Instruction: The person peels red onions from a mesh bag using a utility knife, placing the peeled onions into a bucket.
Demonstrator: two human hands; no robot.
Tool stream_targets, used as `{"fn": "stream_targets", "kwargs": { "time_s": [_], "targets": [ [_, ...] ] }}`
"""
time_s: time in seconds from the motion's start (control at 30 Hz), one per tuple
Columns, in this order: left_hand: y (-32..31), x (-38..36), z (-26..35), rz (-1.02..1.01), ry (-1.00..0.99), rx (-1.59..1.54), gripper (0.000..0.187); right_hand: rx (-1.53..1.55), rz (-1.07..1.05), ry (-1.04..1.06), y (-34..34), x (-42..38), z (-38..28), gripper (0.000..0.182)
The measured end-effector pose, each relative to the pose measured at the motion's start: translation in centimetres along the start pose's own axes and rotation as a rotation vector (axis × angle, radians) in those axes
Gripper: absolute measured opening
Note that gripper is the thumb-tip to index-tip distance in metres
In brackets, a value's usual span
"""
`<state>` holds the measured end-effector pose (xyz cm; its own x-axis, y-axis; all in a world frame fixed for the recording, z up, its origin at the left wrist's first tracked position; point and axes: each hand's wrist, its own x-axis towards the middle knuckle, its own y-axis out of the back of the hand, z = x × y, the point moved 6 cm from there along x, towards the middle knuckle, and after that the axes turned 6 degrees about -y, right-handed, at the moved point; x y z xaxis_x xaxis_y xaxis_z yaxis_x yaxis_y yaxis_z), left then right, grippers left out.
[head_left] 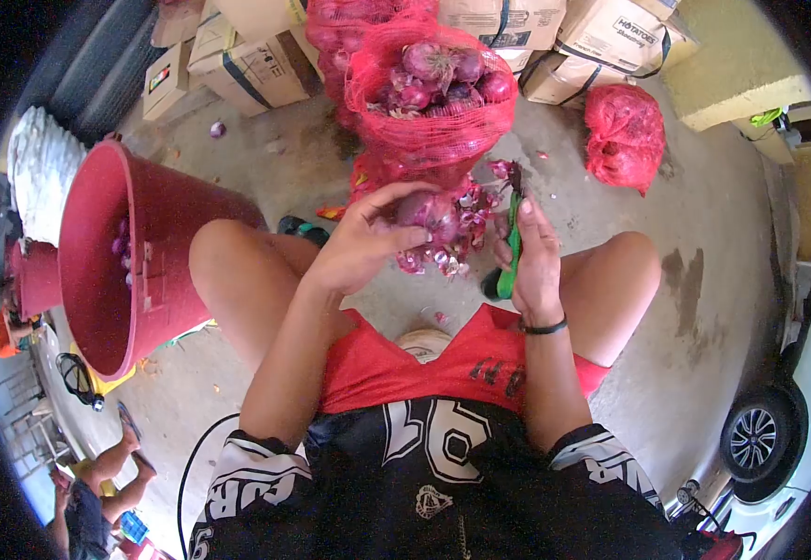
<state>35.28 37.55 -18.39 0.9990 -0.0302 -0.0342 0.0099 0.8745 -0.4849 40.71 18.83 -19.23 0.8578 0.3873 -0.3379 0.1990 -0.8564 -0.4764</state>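
Between the knees, my left hand (363, 238) is wrapped round a large red onion (427, 218), thumb across its near side. My right hand (533, 257) grips a green-handled knife (514, 245), its dark blade pointing up and away from me, a short way right of the onion. Beyond both hands stands an open red mesh sack (438, 135) full of red onions (429, 77). Purple onion peelings (466, 229) lie on the floor below the hands.
At the left, a big red tub (186, 224) holds some onions. Cardboard boxes (251, 75) line the back. A closed red mesh bag (624, 135) sits at the back right. A car (797, 420) is at the right, another person (97, 504) at the lower left.
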Motion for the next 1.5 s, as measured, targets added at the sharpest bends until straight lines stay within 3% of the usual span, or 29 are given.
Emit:
{"fn": "stream_targets", "kwargs": {
  "time_s": [0.03, 0.1, 0.2, 0.3, 0.43, 0.5, 0.7, 0.9, 1.2, 1.33, 1.5],
  "targets": [
    [0.1, 0.0, -0.1, 0.044, 0.034, -0.028, 0.055, -0.069, -0.005, -0.011, 0.9, 0.5, 0.3, 0.044],
    [0.4, 0.0, -0.4, 0.134, 0.098, -0.083, 0.052, -0.612, 0.057, 0.101, 1.4, 0.9, 1.2, 0.045],
    [0.5, 0.0, -0.2, 0.156, 0.084, -0.199, 0.051, -0.808, 0.031, 0.012, 0.9, 0.6, 2.5, 0.047],
    [1.3, 0.0, -0.8, 0.192, 0.045, -0.167, 0.049, -0.781, -0.01, -0.003, -0.5, -0.3, 2.3, 0.047],
    [0.9, 0.2, -0.4, 0.206, 0.002, -0.163, 0.048, -0.835, -0.055, 0.213, -3.0, -1.6, 0.9, 0.048],
    [1.1, 0.3, -0.5, 0.211, -0.026, -0.106, 0.049, -0.887, -0.109, 0.421, -4.6, -2.1, -0.2, 0.049],
    [0.8, 0.3, -0.5, 0.168, -0.077, 0.0, 0.05, -0.886, -0.12, 0.41, -5.8, -2.2, -0.9, 0.052],
    [0.8, 0.1, -0.8, 0.182, -0.029, -0.054, 0.046, -1.001, -0.124, 0.612, -5.6, -2.3, -1.0, 0.049],
    [0.7, 0.1, -0.8, 0.122, 0.052, -0.147, 0.038, -0.958, -0.114, 0.551, -5.3, -2.7, -1.1, 0.042],
    [1.2, 0.1, -0.3, 0.052, 0.04, -0.069, 0.049, -0.443, -0.187, 0.129, -3.9, -2.3, 1.2, 0.039],
    [1.3, 0.1, 0.9, 0.034, 0.09, -0.012, 0.057, -0.045, -0.261, -0.116, -4.5, -2.6, 1.9, 0.04]
  ]
}}
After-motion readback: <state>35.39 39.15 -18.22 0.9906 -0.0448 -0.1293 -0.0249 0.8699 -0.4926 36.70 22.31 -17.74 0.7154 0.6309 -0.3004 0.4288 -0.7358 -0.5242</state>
